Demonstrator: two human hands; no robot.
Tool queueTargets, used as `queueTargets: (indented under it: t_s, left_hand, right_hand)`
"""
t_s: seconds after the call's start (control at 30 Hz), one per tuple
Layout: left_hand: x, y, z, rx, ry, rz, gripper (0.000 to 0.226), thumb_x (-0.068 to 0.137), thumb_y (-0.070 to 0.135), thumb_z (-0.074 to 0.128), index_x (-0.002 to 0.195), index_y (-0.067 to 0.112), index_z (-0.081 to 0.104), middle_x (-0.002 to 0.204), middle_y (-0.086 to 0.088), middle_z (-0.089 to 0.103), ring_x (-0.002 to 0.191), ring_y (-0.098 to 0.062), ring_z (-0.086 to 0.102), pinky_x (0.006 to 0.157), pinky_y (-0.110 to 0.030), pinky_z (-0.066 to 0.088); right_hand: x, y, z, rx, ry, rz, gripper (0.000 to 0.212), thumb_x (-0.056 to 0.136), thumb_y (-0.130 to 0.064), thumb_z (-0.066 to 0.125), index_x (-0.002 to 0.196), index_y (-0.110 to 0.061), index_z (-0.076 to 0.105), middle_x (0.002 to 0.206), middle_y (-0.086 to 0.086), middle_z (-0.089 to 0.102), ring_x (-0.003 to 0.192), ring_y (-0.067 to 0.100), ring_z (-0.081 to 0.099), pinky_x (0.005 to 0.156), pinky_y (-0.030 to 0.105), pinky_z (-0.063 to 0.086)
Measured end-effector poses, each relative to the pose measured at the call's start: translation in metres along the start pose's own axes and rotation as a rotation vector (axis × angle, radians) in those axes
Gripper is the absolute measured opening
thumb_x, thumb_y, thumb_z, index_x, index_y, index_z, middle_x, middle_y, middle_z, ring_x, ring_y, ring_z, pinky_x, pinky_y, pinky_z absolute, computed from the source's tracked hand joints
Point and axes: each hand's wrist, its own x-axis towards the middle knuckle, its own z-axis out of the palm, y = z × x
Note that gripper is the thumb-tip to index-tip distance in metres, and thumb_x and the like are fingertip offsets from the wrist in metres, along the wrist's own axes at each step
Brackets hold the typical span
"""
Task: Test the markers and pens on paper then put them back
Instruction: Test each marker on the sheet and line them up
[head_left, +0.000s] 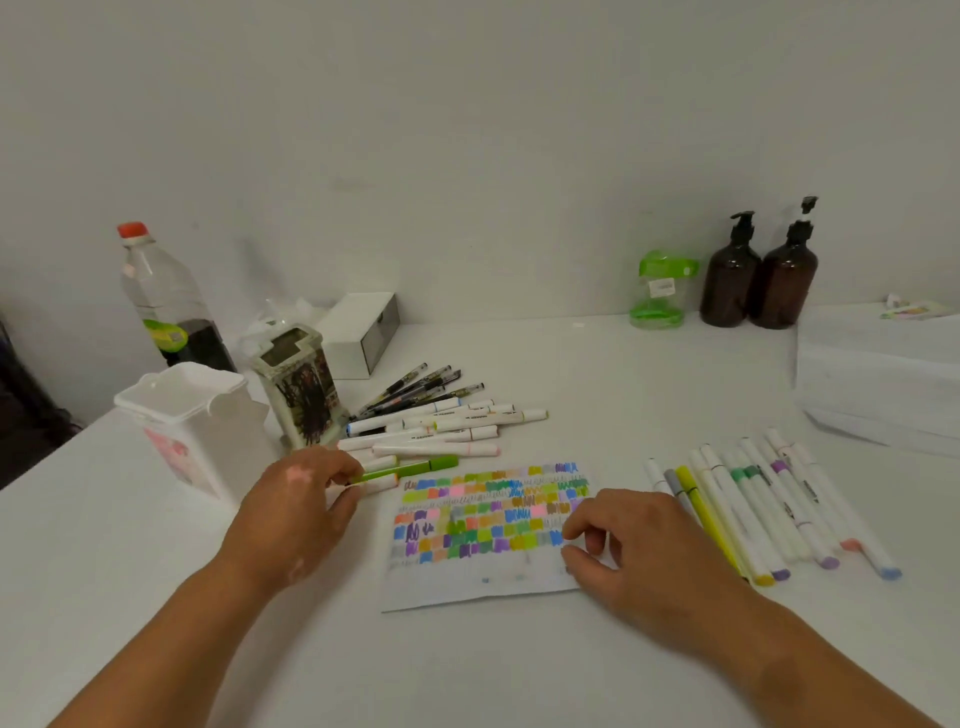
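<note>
On the white table (649, 374), the paper (483, 582) lies near the centre, almost filled with colour swatches, so testing looks well advanced. A pile of markers and pens (447, 421) lies far left and a row of markers (769, 499) lies right. None is back in the two holders (301, 384) yet. The hands are apart. The right hand (639, 551) rests loosely curled on the paper's right edge, holding nothing. The left hand (298, 506) pinches the near end of a green marker (415, 467).
</note>
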Motion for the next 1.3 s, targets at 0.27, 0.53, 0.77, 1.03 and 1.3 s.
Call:
queueTargets:
  t_s: [0.27, 0.53, 0.77, 1.03, 1.3]
  left_hand:
    - [-0.013, -0.029, 0.000, 0.179, -0.069, -0.068, 0.031, 0.091, 0.027, 0.068, 0.121, 0.025, 0.068, 0.115, 0.002, 0.067, 0.105, -0.022, 0.061, 0.093, -0.039, 0.051]
    - [-0.003, 0.003, -0.004, -0.076, -0.210, -0.095, 0.012, 0.094, 0.030, 0.066, 0.106, 0.033, 0.068, 0.101, 0.014, 0.066, 0.088, -0.007, 0.062, 0.080, -0.023, 0.054]
    - [0.003, 0.085, 0.008, -1.393, -0.515, -0.354, 0.020, 0.096, 0.004, 0.059, 0.116, 0.001, 0.057, 0.111, -0.017, 0.072, 0.107, -0.032, 0.070, 0.088, -0.042, 0.058]
    - [0.014, 0.120, 0.037, -1.597, -0.565, -0.261, 0.022, 0.092, -0.001, 0.062, 0.113, 0.005, 0.060, 0.118, -0.020, 0.070, 0.101, -0.032, 0.069, 0.076, -0.031, 0.057]
    - [0.009, 0.096, 0.034, -1.168, -0.342, -0.147, 0.017, 0.074, 0.032, 0.077, 0.089, 0.026, 0.072, 0.095, 0.003, 0.075, 0.083, -0.014, 0.073, 0.068, -0.020, 0.056]
  right_hand:
    - [-0.002, -0.003, -0.002, 0.093, 0.003, -0.049, 0.004, 0.079, -0.046, 0.065, 0.077, -0.042, 0.065, 0.074, -0.021, 0.065, 0.066, 0.007, 0.061, 0.059, 0.011, 0.043]
    - [-0.003, -0.003, -0.006, 0.155, 0.056, -0.037, 0.002, 0.079, -0.040, 0.069, 0.077, -0.040, 0.068, 0.067, -0.020, 0.067, 0.059, 0.009, 0.061, 0.055, 0.010, 0.043]
    - [-0.002, -0.012, -0.005, 0.211, 0.082, -0.021, 0.014, 0.082, -0.032, 0.079, 0.089, -0.042, 0.070, 0.085, -0.028, 0.068, 0.064, 0.009, 0.061, 0.057, 0.010, 0.044]
    - [0.005, -0.006, -0.002, 0.429, 0.189, 0.135, 0.019, 0.084, -0.037, 0.080, 0.090, -0.043, 0.063, 0.081, -0.020, 0.070, 0.065, 0.000, 0.060, 0.058, 0.008, 0.043]
    - [0.011, 0.007, -0.018, 0.552, 0.256, 0.230, 0.014, 0.084, -0.024, 0.078, 0.084, -0.036, 0.072, 0.081, -0.009, 0.072, 0.079, 0.010, 0.067, 0.058, 0.016, 0.051]
